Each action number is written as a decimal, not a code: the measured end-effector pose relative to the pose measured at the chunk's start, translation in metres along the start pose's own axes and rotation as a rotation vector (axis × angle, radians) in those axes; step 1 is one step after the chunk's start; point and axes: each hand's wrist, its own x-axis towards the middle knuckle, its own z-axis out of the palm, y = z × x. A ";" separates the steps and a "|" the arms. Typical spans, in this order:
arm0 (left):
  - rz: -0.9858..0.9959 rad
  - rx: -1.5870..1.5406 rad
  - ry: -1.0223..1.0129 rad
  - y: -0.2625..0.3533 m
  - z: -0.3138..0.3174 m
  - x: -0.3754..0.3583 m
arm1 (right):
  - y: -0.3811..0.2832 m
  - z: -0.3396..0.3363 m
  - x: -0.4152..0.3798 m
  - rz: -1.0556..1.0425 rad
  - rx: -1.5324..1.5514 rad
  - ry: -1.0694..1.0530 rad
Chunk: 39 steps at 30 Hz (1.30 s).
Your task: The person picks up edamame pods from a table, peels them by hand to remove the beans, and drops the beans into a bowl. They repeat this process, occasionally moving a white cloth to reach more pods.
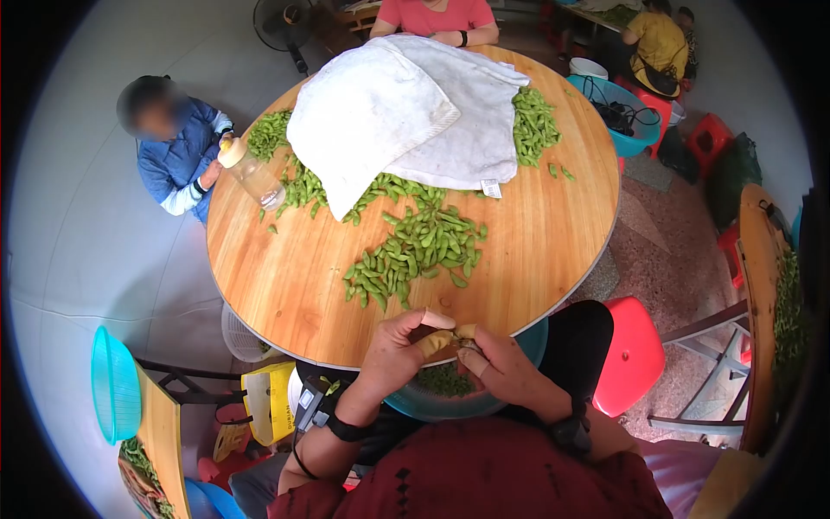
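Note:
My left hand (399, 348) and my right hand (506, 363) meet just off the near edge of the round wooden table (553, 242). Both are closed, fingertips pinching a small soybean pod (459, 340) that the fingers mostly hide. Several fingertips wear pale yellow covers. Directly below the hands, a teal basin (538, 344) rests at my lap with small green beans (445, 379) inside. A loose heap of green soybean pods (419, 246) lies on the table in front of my hands.
White cloths (380, 112) cover more pods at the table's far side. A clear bottle (257, 179) stands at the left edge, by a child (177, 143). Another person (432, 16) sits opposite. A red stool (629, 355) stands to the right, a yellow bag (270, 402) left.

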 end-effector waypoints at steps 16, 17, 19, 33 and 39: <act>0.151 0.449 -0.210 0.020 -0.002 -0.027 | -0.008 -0.026 -0.001 0.399 0.434 -0.475; 0.185 0.465 -0.211 0.019 -0.001 -0.028 | -0.006 -0.026 -0.001 0.400 0.432 -0.476; 0.218 0.482 -0.206 0.017 0.000 -0.031 | 0.000 -0.023 0.000 0.418 0.540 -0.499; 0.495 0.804 0.312 -0.006 0.030 -0.054 | 0.022 0.021 -0.007 0.352 0.885 -0.170; 0.094 1.006 0.267 0.019 -0.027 -0.098 | 0.026 0.010 -0.008 0.139 0.051 -0.267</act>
